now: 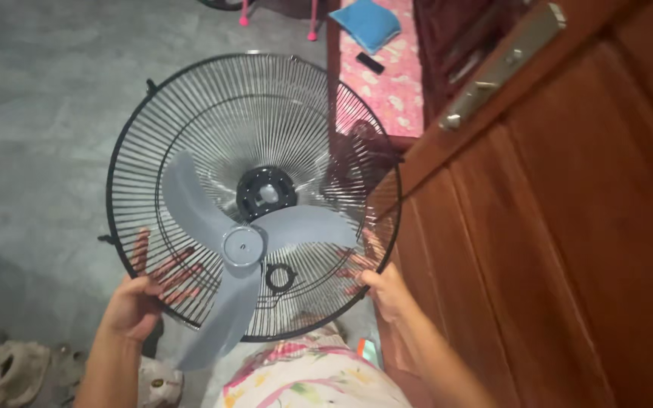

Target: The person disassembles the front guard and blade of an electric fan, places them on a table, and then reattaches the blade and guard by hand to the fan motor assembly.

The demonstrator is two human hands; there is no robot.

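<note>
Head camera looks down on a round black wire fan guard (255,113) held up over a grey concrete floor (39,113). The left hand (141,291) grips the guard's lower left rim, its fingers spread and showing through the wires from behind. The right hand (379,283) grips the lower right rim the same way, fingers curled against the mesh. Inside the guard sits a grey three-bladed plastic fan blade (239,245), its hub just below a black round centre plate (266,193) in the middle of the guard. A small black ring (280,277) shows among the wires under the hub.

To the right stands a reddish-brown wooden door (568,227) with a silver metal handle plate (504,64); the guard's right edge lies just beside it. Beyond the guard, a bed with a pink patterned sheet (398,87) carries a blue cushion (364,23) and a small black oblong object (369,63). Beige fluffy slippers (5,370) lie on the floor at the lower left. Flowered cloth (311,378) fills the bottom edge.
</note>
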